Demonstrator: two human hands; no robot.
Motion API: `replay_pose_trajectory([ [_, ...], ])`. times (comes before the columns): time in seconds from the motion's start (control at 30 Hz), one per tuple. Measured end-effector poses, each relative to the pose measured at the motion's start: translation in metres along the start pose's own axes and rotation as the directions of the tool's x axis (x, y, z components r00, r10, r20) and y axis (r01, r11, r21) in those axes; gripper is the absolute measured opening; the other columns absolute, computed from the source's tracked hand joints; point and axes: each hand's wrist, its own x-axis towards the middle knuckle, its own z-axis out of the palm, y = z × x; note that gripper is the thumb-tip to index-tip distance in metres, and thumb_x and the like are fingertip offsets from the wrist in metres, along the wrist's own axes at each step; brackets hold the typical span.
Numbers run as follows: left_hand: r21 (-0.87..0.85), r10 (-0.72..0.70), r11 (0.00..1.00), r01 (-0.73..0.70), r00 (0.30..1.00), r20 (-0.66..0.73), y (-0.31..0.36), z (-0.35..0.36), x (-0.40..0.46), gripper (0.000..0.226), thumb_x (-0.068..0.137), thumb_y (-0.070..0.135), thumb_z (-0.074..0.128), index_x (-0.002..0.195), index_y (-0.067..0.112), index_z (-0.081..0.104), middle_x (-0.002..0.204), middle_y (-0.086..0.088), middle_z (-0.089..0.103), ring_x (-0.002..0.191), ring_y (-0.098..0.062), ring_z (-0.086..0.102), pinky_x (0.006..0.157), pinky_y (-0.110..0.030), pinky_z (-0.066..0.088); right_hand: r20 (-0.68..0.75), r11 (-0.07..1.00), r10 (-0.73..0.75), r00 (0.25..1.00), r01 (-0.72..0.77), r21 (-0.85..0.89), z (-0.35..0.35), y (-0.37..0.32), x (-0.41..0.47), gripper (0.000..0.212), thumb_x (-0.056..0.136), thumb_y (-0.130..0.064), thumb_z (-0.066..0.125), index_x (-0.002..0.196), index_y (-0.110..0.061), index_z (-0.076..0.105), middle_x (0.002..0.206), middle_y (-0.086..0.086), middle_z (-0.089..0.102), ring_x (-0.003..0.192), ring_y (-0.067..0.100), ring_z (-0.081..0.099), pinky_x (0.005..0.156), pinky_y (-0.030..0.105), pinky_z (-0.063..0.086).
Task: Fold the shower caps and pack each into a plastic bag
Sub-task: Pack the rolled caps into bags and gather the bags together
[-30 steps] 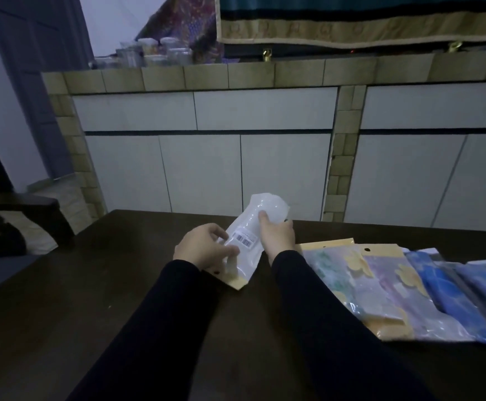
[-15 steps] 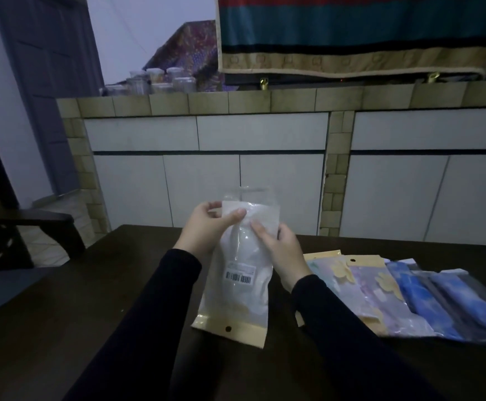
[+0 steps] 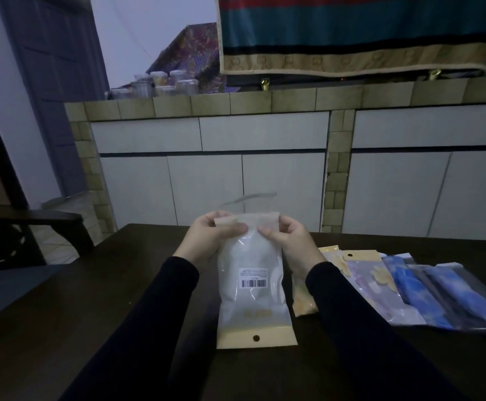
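At twelve o'clock both our left hand (image 3: 210,238) and right hand (image 3: 286,241) pinch the filled bag (image 3: 251,282) mouth; packed bags (image 3: 395,287) at three o'clock, sealing remains

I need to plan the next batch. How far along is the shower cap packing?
Done: several filled bags lie in a row on the table. In hand: the left hand and right hand pinch the top flap of a white packed bag, apparently sealing it. No unpacked caps are visible.
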Motion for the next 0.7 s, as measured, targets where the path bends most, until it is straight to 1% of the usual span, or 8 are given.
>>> replay_pose_trajectory([
  [0.1,-0.01,0.016,1.0,-0.016,1.0,0.011,-0.001,0.004,0.0,0.03,0.074,-0.007,0.073,0.06,0.014,0.056,0.072,-0.008,0.064,0.055,-0.016,0.063,0.052,-0.022,0.052,-0.059,1.0,0.005,0.998,-0.005,0.004,0.001,0.001,0.001,0.015,0.081,0.002,0.07,0.078,-0.012,0.063,0.086,0.012,0.066,0.075,0.024,0.063,0.069,0.031,0.055],
  [0.17,0.011,0.01,1.0,-0.011,0.998,0.064,-0.001,0.001,-0.001,0.036,0.083,-0.01,0.061,0.058,0.014,0.06,0.082,-0.007,0.068,0.061,-0.014,0.065,0.053,-0.02,0.052,-0.088,1.0,0.003,0.996,-0.005,-0.029,0.001,0.001,0.002,0.02,0.08,-0.001,0.072,0.071,-0.015,0.061,0.082,0.011,0.062,0.073,0.023,0.06,0.065,0.031,0.053],
  [0.23,0.018,-0.027,1.0,0.025,0.988,0.151,0.005,-0.001,-0.005,0.023,0.081,-0.005,0.059,0.066,0.011,0.064,0.092,-0.009,0.07,0.068,-0.02,0.065,0.057,-0.022,0.052,-0.077,1.0,-0.004,0.997,0.003,-0.01,-0.002,0.002,0.003,0.021,0.081,-0.002,0.071,0.07,-0.017,0.059,0.08,0.01,0.062,0.07,0.023,0.058,0.062,0.03,0.05],
  [0.3,0.004,-0.097,0.995,0.098,0.975,0.198,0.01,-0.005,-0.008,0.015,0.073,0.015,0.051,0.075,0.007,0.063,0.092,-0.014,0.068,0.069,-0.026,0.061,0.061,-0.029,0.047,-0.038,1.0,0.001,0.999,-0.001,-0.002,-0.005,0.003,0.003,0.023,0.083,-0.003,0.069,0.069,-0.017,0.057,0.077,0.007,0.063,0.067,0.022,0.057,0.06,0.028,0.048],
  [0.43,0.2,-0.172,0.968,0.153,0.982,0.078,0.011,-0.001,-0.008,0.057,0.077,0.065,0.051,0.072,0.009,0.064,0.075,-0.012,0.062,0.058,-0.022,0.054,0.063,-0.029,0.043,0.004,0.998,-0.003,1.0,0.004,-0.066,-0.01,0.007,0.004,0.032,0.082,-0.003,0.071,0.062,-0.022,0.055,0.071,0.004,0.057,0.065,0.019,0.055,0.058,0.028,0.046],
  [0.47,0.258,-0.134,0.959,0.114,0.989,0.06,0.01,0.0,-0.008,0.054,0.073,0.063,0.064,0.073,0.01,0.065,0.073,-0.011,0.061,0.059,-0.021,0.054,0.063,-0.028,0.045,0.019,0.996,-0.001,1.0,0.002,-0.084,-0.011,0.006,0.004,0.032,0.082,-0.003,0.071,0.062,-0.022,0.055,0.071,0.004,0.057,0.065,0.019,0.055,0.059,0.028,0.047],
  [0.57,0.311,-0.028,0.95,-0.011,0.992,0.121,0.008,0.001,-0.009,0.024,0.068,0.02,0.085,0.074,0.008,0.065,0.073,-0.011,0.066,0.066,-0.021,0.061,0.063,-0.027,0.052,0.051,0.989,0.025,0.998,-0.017,-0.145,-0.017,0.0,0.003,0.027,0.085,0.001,0.065,0.07,-0.018,0.054,0.074,0.006,0.057,0.065,0.019,0.057,0.059,0.028,0.049],
  [0.7,0.288,-0.005,0.957,-0.017,0.997,0.077,0.005,-0.005,-0.009,0.033,0.056,0.008,0.09,0.075,0.013,0.064,0.08,-0.011,0.069,0.08,-0.026,0.064,0.083,-0.04,0.052,0.035,0.996,0.084,0.996,-0.085,0.034,-0.02,-0.009,0.003,0.016,0.092,0.0,0.043,0.088,-0.011,0.054,0.082,0.012,0.057,0.068,0.021,0.057,0.061,0.026,0.048],
])
